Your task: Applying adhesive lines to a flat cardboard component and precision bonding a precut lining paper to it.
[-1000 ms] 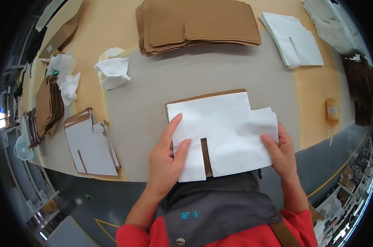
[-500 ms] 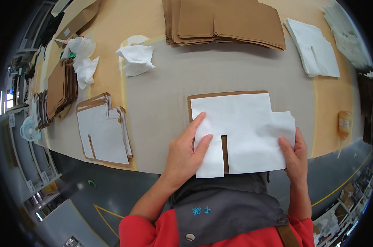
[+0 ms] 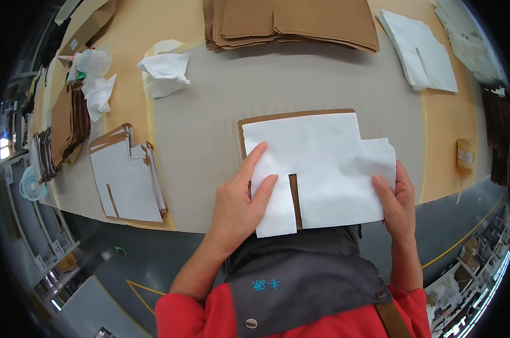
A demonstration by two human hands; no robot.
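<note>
A white cut sheet [image 3: 328, 163] with a stepped corner and a narrow slot lies over a matching brown piece [image 3: 300, 115], whose edge shows along the top and left and through the slot. My left hand [image 3: 238, 194] grips the left side, thumb and forefinger laid on the white face, the other fingers mostly hidden. At the right edge my right hand [image 3: 397, 197] pinches the layers, thumb on top and fingers curled behind. The near edge of the pair overhangs the table in front of my apron.
Brown cut pieces [image 3: 322, 25] are stacked at the back. White sheets [image 3: 418, 50] lie at back right, near an amber bottle [image 3: 465, 158]. On the left are layered white-and-brown pieces [image 3: 128, 180], a brown stack [image 3: 69, 121], crumpled white cloth [image 3: 167, 73] and a clear bottle [image 3: 94, 62].
The whole view has shifted, so everything appears slightly further left and higher. Both hands keep the same hold on the layered pieces.
</note>
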